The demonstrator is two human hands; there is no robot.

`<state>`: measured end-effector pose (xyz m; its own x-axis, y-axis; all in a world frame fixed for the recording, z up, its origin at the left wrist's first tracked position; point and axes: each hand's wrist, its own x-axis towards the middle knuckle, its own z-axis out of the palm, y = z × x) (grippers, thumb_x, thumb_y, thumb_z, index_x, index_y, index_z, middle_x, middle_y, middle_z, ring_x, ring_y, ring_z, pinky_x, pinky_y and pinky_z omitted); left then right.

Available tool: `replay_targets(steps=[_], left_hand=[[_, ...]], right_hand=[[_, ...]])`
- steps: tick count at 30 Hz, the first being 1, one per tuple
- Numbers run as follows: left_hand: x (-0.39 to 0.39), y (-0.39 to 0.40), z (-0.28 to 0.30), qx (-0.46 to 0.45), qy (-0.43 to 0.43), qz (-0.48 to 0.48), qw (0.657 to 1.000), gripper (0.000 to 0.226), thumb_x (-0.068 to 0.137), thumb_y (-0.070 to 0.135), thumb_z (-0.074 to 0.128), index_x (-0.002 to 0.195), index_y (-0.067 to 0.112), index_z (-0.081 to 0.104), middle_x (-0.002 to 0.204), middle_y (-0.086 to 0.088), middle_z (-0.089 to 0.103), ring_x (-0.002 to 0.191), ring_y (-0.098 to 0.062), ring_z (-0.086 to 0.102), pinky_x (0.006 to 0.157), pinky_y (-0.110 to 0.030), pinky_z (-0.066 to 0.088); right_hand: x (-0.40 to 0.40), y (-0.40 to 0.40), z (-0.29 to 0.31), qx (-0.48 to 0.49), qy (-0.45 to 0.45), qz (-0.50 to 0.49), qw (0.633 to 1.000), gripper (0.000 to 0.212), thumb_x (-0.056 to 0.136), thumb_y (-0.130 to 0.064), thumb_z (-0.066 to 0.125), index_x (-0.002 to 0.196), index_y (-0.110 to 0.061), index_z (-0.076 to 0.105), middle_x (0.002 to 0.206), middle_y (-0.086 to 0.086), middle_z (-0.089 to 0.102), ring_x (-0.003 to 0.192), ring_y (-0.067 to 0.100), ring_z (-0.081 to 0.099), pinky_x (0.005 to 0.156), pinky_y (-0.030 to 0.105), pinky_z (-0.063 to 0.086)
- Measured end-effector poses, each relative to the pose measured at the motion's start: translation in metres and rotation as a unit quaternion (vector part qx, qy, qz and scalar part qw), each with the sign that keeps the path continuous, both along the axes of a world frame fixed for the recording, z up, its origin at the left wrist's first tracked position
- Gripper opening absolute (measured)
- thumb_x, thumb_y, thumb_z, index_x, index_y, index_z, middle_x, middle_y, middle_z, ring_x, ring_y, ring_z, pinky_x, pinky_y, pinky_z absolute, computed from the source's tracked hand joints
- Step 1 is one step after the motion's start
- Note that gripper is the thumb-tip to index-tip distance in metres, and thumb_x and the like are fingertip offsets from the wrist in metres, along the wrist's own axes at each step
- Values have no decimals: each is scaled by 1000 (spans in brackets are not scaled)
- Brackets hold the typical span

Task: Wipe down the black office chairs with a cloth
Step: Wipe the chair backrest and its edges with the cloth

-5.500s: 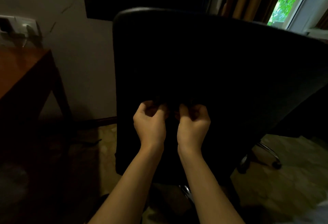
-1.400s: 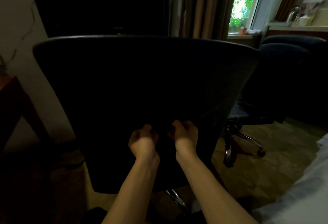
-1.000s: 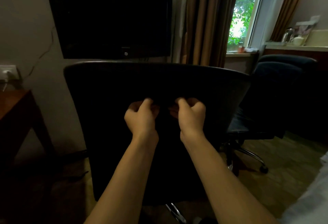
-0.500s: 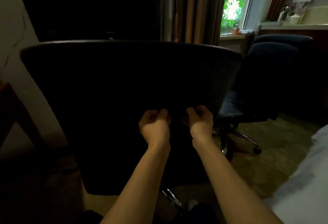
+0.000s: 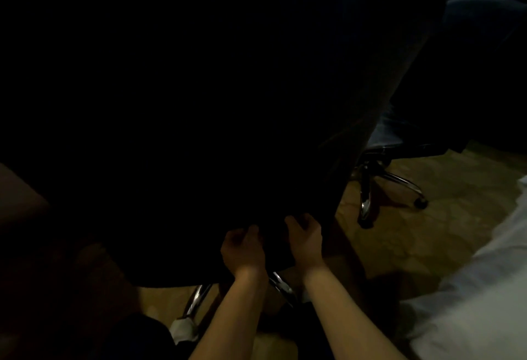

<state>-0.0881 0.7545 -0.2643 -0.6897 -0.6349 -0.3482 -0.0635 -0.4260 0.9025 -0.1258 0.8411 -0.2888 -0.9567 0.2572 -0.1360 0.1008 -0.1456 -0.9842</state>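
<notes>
Because the backrest (image 5: 228,103) of the near black office chair is being wiped low down, the left hand (image 5: 242,248) and right hand (image 5: 305,240) are held side by side, fingers curled against it, seemingly round a dark cloth that cannot be discerned.

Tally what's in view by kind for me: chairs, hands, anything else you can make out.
Black office chairs: 2, the near chair and the far chair
Hands: 2, the left hand and the right hand, both low on the near chair's back
White bedding: 1
Cloth: too dark to tell
Total: 5
</notes>
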Motion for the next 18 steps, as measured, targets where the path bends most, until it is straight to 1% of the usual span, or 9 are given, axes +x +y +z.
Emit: replay_targets(steps=[1,3,5,7,9,11,13,16,18], left_hand=[[-2,1,-7,39,-6,-4,999,26,94,-7,56,78,13,53,81,-5,57,81,-25,57,67,-32,51],[-6,7,-20,95,-29,-22,995,24,95,-8,52,80,11,54,81,-8,57,74,-21,56,57,-25,51],[-10,17,-26,99,-61,-38,993,25,96,-7,51,78,10,54,78,-9,55,68,-20,53,53,-25,47],[-16,25,-29,101,-77,-62,990,28,98,-7,46,74,8,51,74,-9,51,64,-20,49,48,-21,44],[-23,30,-31,118,-105,-93,983,25,99,-5,45,78,8,50,76,-8,51,65,-18,50,53,-21,45],[-31,39,-26,130,-128,-123,976,11,98,-3,50,92,7,52,79,-5,54,68,-14,53,60,-22,46],[-40,53,-21,141,-120,-120,975,12,97,-1,54,103,9,54,80,-4,56,69,-13,54,60,-23,46],[-47,72,-17,167,-98,-70,979,8,97,1,56,103,5,59,83,-4,59,74,-16,58,59,-27,47],[-49,78,-21,159,-75,-57,983,6,97,1,56,100,5,59,88,-4,60,90,-25,63,68,-31,49]], right_hand=[[-1,1,-10,-16,-28,3,999,14,96,-3,58,108,-7,63,90,3,68,84,18,66,61,16,52],[-4,7,-30,-53,-72,-2,996,22,97,-4,56,118,-6,61,101,8,69,94,23,67,77,31,57],[-8,16,-40,-56,-98,-14,994,27,97,-6,56,124,-5,60,112,13,67,103,29,65,89,43,55],[-13,25,-44,-45,-111,-26,992,28,97,-7,55,124,-5,60,112,14,68,103,30,66,87,44,54],[-14,34,-39,-44,-109,-54,992,22,95,-10,58,116,-7,63,104,11,68,97,27,67,81,43,57],[-18,44,-31,-31,-84,-91,992,8,93,-14,60,98,-9,63,89,8,66,86,23,64,66,34,53],[-25,55,-23,-5,-49,-108,993,12,88,-22,62,83,-11,61,81,10,64,78,25,62,63,34,47],[-34,72,-15,48,-30,-79,995,18,81,-36,67,81,-18,65,103,16,64,89,28,66,73,42,57],[-30,80,-7,37,-26,-33,998,13,88,-27,67,88,-15,66,104,16,65,90,29,67,74,40,57]])
